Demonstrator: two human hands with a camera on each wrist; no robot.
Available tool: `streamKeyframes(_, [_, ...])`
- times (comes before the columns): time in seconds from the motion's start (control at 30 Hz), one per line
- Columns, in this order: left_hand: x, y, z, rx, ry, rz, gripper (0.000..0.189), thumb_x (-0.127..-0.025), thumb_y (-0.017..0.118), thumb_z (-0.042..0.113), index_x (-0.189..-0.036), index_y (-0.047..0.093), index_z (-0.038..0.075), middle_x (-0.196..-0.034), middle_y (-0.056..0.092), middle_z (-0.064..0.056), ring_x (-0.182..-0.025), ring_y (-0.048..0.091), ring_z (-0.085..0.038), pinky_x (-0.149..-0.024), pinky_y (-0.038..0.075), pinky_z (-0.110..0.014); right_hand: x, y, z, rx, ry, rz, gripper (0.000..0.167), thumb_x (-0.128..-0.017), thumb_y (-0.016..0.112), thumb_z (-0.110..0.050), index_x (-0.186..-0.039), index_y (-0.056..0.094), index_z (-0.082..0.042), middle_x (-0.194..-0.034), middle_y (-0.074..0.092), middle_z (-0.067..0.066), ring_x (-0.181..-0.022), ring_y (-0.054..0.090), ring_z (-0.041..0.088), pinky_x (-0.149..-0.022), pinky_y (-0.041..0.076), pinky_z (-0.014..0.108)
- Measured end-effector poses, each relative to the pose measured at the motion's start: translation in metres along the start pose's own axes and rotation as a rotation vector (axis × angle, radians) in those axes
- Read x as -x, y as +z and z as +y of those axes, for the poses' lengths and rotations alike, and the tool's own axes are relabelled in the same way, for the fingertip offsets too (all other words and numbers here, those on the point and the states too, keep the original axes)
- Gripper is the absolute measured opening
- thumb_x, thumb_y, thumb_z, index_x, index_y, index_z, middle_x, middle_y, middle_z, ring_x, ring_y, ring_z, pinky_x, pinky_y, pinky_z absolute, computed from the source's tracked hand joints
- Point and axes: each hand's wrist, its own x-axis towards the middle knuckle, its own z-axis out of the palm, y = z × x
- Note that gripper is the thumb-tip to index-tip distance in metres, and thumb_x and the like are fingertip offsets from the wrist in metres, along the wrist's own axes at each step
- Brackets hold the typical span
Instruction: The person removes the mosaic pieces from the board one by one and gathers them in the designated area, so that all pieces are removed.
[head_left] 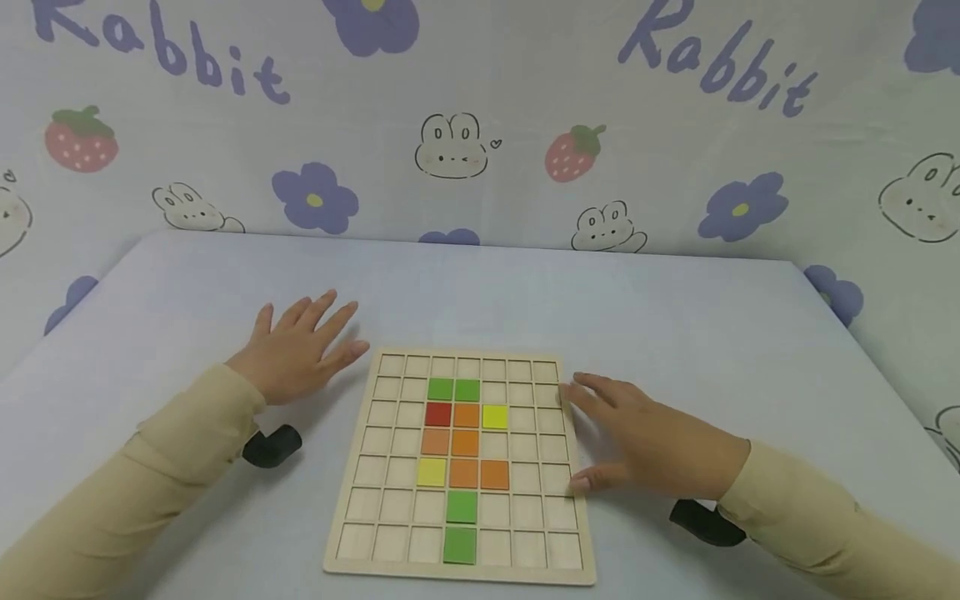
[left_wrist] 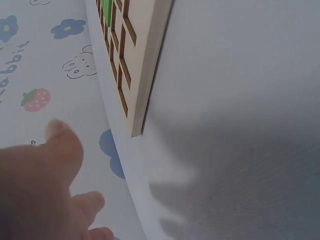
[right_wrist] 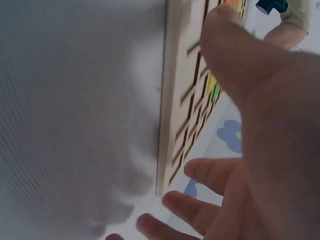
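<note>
A square wooden grid board [head_left: 529,473] lies flat on the table. Colored square tiles sit in its middle columns: two green tiles [head_left: 454,390] in an upper row, then a red tile [head_left: 438,414], several orange tiles [head_left: 465,442], two yellow ones, and two more green tiles near the bottom. My left hand [head_left: 296,354] is spread beside the board's far left corner, apart from it, holding nothing. At the board's right edge is my right hand [head_left: 645,437], fingers extended and thumb apart; whether its fingertips touch the rim cannot be told.
The white table [head_left: 480,292] stretches out behind and to both sides of the board. A patterned cloth [head_left: 510,83] with rabbits, strawberries and flowers hangs behind the table. A dark wrist-worn device [head_left: 272,447] sticks out under each sleeve.
</note>
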Motion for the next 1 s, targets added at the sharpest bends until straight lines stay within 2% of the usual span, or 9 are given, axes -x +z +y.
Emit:
streamKeyframes(0.07, [0.004, 0.001, -0.001, -0.009, 0.024, -0.005, 0.074, -0.097, 0.027, 0.062, -0.154, 0.014, 0.017, -0.160, 0.008, -0.016, -0.142, 0.014, -0.045, -0.107, 0.005, -0.070, 0.003, 0.007, -0.002, 0.006, -0.044, 0.019, 0.102, -0.073, 0.052, -0.077, -0.150, 0.029, -0.015, -0.154, 0.025, 0.015, -0.139, 0.030, 0.035, -0.103, 0.040, 0.049])
streamKeyframes(0.17, [0.011, 0.001, 0.001, 0.002, 0.090, 0.024, 0.070, -0.098, 0.033, 0.059, -0.154, 0.017, 0.020, -0.159, 0.011, -0.015, -0.142, 0.019, -0.042, -0.106, 0.013, -0.069, 0.005, 0.016, -0.006, 0.023, -0.101, 0.050, 0.100, -0.075, 0.050, -0.077, -0.150, 0.030, -0.012, -0.155, 0.025, 0.014, -0.141, 0.027, 0.035, -0.105, 0.038, 0.050])
streamKeyframes(0.33, [0.015, 0.003, 0.013, 0.051, 0.274, 0.120, 0.054, -0.099, 0.044, 0.046, -0.146, 0.038, 0.020, -0.151, 0.032, -0.014, -0.137, 0.033, -0.035, -0.103, 0.025, -0.062, 0.006, 0.021, -0.010, 0.069, -0.159, 0.075, 0.092, -0.081, 0.044, -0.074, -0.148, 0.033, -0.012, -0.154, 0.029, 0.013, -0.140, 0.031, 0.036, -0.100, 0.039, 0.058])
streamKeyframes(0.5, [0.013, 0.003, 0.030, 0.123, 0.421, 0.168, 0.037, -0.099, 0.050, 0.033, -0.130, 0.057, 0.014, -0.131, 0.053, -0.012, -0.124, 0.047, -0.030, -0.096, 0.037, -0.055, 0.007, 0.021, -0.010, 0.105, -0.177, 0.056, 0.095, -0.080, 0.040, -0.076, -0.150, 0.030, -0.012, -0.155, 0.026, 0.014, -0.140, 0.031, 0.036, -0.097, 0.039, 0.059])
streamKeyframes(0.7, [-0.003, 0.009, 0.047, 0.148, 0.539, 0.204, 0.033, -0.093, 0.063, 0.025, -0.122, 0.062, 0.009, -0.112, 0.061, -0.007, -0.102, 0.056, -0.020, -0.088, 0.048, -0.039, 0.007, 0.024, -0.007, 0.119, -0.187, 0.054, 0.096, -0.080, 0.039, -0.076, -0.151, 0.028, -0.012, -0.156, 0.024, 0.014, -0.141, 0.029, 0.035, -0.097, 0.038, 0.058])
streamKeyframes(0.83, [-0.016, 0.016, 0.056, 0.172, 0.576, 0.171, 0.034, -0.091, 0.066, 0.022, -0.122, 0.062, 0.008, -0.112, 0.062, -0.005, -0.101, 0.056, -0.017, -0.089, 0.049, -0.034, 0.007, 0.026, -0.006, 0.128, -0.189, 0.064, 0.095, -0.082, 0.039, -0.076, -0.151, 0.027, -0.012, -0.156, 0.023, 0.015, -0.141, 0.029, 0.036, -0.099, 0.037, 0.059])
streamKeyframes(1.0, [-0.025, 0.022, 0.061, 0.181, 0.610, 0.096, 0.033, -0.089, 0.069, 0.020, -0.120, 0.063, 0.011, -0.108, 0.062, 0.001, -0.093, 0.057, -0.013, -0.085, 0.049, -0.030, 0.006, 0.026, -0.005, 0.124, -0.194, 0.065, 0.095, -0.082, 0.039, -0.075, -0.151, 0.026, -0.012, -0.157, 0.023, 0.014, -0.141, 0.028, 0.036, -0.099, 0.036, 0.060])
